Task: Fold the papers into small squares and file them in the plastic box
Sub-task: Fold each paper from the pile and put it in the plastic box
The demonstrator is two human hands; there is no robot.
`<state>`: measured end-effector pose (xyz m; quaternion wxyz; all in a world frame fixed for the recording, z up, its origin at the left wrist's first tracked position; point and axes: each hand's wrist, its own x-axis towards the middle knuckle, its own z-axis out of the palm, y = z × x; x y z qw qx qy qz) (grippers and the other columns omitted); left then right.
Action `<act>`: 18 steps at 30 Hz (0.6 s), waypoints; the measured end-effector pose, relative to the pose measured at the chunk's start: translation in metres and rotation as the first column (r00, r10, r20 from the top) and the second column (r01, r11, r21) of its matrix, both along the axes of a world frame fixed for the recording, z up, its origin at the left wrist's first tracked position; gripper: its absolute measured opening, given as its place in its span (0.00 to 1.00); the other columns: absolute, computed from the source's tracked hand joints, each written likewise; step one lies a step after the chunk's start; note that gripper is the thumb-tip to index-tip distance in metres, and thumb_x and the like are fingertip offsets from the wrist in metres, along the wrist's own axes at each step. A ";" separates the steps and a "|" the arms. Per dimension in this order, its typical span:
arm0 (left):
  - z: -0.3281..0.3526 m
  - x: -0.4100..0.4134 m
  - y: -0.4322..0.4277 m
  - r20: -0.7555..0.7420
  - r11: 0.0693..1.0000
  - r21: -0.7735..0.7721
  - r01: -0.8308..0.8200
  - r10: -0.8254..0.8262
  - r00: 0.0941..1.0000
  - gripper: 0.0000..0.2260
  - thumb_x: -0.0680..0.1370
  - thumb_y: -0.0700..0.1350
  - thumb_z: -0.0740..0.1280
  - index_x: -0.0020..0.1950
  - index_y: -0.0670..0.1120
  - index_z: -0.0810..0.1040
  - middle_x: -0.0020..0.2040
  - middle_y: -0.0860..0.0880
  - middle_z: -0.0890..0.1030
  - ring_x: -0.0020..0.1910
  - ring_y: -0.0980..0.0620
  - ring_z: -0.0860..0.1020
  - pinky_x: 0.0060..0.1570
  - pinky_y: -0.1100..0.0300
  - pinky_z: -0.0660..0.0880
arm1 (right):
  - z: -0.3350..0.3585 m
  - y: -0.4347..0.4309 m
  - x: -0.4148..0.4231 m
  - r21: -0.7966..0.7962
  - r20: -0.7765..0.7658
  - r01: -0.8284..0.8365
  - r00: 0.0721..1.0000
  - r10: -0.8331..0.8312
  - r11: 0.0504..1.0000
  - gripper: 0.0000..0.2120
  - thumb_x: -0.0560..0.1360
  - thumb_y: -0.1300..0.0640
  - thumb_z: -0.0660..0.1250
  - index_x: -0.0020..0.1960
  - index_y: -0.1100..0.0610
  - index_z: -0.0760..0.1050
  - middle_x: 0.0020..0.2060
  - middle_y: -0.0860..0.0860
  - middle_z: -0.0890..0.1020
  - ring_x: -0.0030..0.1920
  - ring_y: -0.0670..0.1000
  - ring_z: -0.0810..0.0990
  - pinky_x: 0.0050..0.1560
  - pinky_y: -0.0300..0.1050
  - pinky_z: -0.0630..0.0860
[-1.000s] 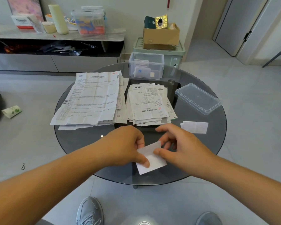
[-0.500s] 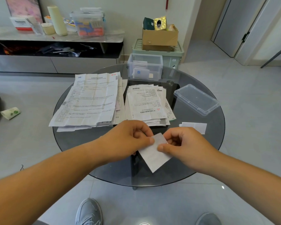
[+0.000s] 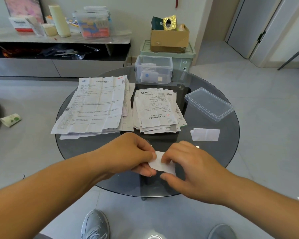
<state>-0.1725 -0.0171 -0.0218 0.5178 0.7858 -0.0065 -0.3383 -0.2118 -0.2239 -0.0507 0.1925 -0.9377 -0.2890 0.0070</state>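
Observation:
A small white folded paper [image 3: 162, 164] is held over the near part of the round glass table [image 3: 231, 152]. My left hand [image 3: 133, 154] pinches its left end and my right hand [image 3: 188, 168] pinches its right side. Two stacks of printed papers lie further back: a large one [image 3: 93, 107] on the left and a smaller one [image 3: 157, 111] in the middle. The clear plastic box [image 3: 154, 69] stands open at the table's far edge with folded papers inside. Its lid [image 3: 209, 104] lies at the right. Another folded paper [image 3: 205, 134] rests on the glass near the lid.
A green storage bin [image 3: 185, 56] with a cardboard box [image 3: 169, 37] on top stands behind the table. A low shelf [image 3: 59, 38] with containers runs along the left wall. A crumpled paper cup [image 3: 10, 119] lies on the floor at the left. My grey shoes [image 3: 95, 225] show below.
The paper, held as a larger tilted sheet before, is now folded smaller and lies flatter between both hands. My hands have drawn closer together.

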 end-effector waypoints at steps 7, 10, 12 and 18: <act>-0.004 -0.010 0.005 0.351 0.782 0.585 0.214 -0.482 0.803 0.21 0.67 0.72 0.69 0.50 0.59 0.78 0.44 0.56 0.76 0.40 0.58 0.76 0.39 0.65 0.71 | -0.004 0.001 0.004 0.015 -0.035 0.024 0.999 -0.024 1.000 0.11 0.80 0.45 0.59 0.49 0.46 0.79 0.42 0.40 0.75 0.45 0.42 0.71 0.43 0.34 0.68; -0.011 -0.009 0.001 0.435 0.749 0.640 0.172 -0.538 0.722 0.12 0.74 0.68 0.67 0.45 0.61 0.74 0.43 0.58 0.73 0.42 0.58 0.74 0.38 0.64 0.66 | -0.003 0.000 0.011 0.052 -0.107 0.103 0.989 -0.097 0.993 0.05 0.79 0.47 0.66 0.52 0.44 0.78 0.42 0.39 0.77 0.46 0.42 0.73 0.46 0.37 0.71; -0.015 -0.005 -0.002 0.459 0.739 0.662 0.126 -0.533 0.711 0.11 0.76 0.65 0.66 0.42 0.61 0.72 0.44 0.57 0.71 0.41 0.57 0.74 0.38 0.62 0.67 | -0.004 -0.001 0.015 0.051 -0.127 0.176 0.977 -0.169 0.983 0.08 0.76 0.45 0.69 0.54 0.43 0.77 0.42 0.40 0.78 0.46 0.42 0.74 0.47 0.40 0.73; -0.018 0.007 -0.003 0.435 0.774 0.627 0.087 -0.440 0.786 0.17 0.70 0.65 0.73 0.44 0.56 0.72 0.47 0.57 0.72 0.43 0.56 0.75 0.38 0.63 0.67 | 0.002 0.000 0.022 -0.009 -0.244 0.251 0.938 -0.245 0.968 0.15 0.73 0.41 0.73 0.57 0.40 0.75 0.43 0.40 0.74 0.47 0.43 0.73 0.46 0.39 0.73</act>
